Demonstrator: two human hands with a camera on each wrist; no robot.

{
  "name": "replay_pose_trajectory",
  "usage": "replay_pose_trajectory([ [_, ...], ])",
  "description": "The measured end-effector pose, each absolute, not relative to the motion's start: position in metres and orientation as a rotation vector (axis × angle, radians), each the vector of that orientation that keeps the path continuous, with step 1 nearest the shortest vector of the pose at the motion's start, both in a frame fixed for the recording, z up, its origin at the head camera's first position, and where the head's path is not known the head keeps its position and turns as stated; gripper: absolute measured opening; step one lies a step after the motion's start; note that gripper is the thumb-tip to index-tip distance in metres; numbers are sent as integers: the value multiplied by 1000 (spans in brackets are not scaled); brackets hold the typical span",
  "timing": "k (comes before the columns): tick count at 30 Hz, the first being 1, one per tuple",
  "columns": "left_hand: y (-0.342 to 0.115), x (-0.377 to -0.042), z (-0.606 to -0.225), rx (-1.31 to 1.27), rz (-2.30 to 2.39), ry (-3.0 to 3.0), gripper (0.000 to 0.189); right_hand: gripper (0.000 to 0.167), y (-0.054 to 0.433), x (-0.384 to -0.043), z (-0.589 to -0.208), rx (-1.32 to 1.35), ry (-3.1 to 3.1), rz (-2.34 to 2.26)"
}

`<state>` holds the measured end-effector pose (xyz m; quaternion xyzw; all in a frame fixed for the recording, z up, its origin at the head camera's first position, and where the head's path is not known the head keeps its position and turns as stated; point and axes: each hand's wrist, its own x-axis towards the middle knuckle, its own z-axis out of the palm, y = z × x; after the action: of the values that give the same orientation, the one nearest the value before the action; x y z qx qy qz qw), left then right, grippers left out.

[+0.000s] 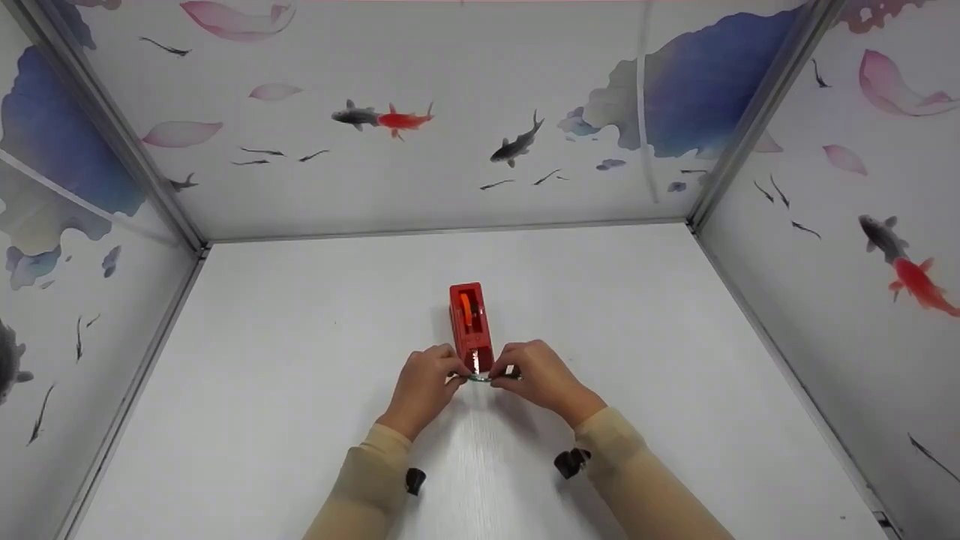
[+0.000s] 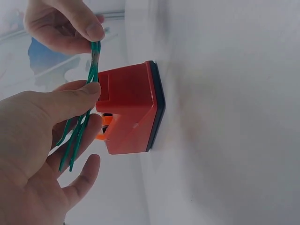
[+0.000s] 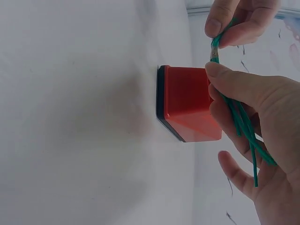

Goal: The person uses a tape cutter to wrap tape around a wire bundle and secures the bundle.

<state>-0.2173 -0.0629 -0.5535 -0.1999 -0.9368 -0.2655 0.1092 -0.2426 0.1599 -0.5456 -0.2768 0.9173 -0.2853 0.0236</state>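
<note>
Just in front of a red tape dispenser (image 1: 459,337), both hands hold one small bundle of thin green strands (image 2: 79,136) between them. My left hand (image 1: 424,386) pinches it between thumb and forefinger, and loose ends fan out under the palm in the left wrist view. On the other side my right hand (image 1: 544,379) pinches it the same way, with several strand ends hanging below those fingers in the right wrist view. Between the two pinches, a short brownish band (image 3: 214,52) shows on the bundle.
An orange wheel (image 1: 466,309) sits inside the dispenser, and a shiny strip (image 1: 475,361) catches light at its near end. The dispenser stands on a white table (image 1: 300,420). Panels (image 1: 450,187) painted with fish and petals enclose the table at the back and sides.
</note>
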Motion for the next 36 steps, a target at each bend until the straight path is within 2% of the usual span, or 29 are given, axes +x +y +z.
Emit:
replay_pose_trajectory([
  [9,-63,-214,-553,-599,-729,-2704,16,12,158,-238,-550,-622,2697,-978],
  [16,-64,-211,-556,-659,-670,-2642,17,26,160,-234,-554,-490,2512,-1101],
  [24,-63,-213,-557,-706,-659,-2583,21,22,162,-236,-552,-472,2487,-1185],
  [36,-68,-210,-558,-607,-886,-2645,19,16,161,-234,-553,-479,2548,-1244],
])
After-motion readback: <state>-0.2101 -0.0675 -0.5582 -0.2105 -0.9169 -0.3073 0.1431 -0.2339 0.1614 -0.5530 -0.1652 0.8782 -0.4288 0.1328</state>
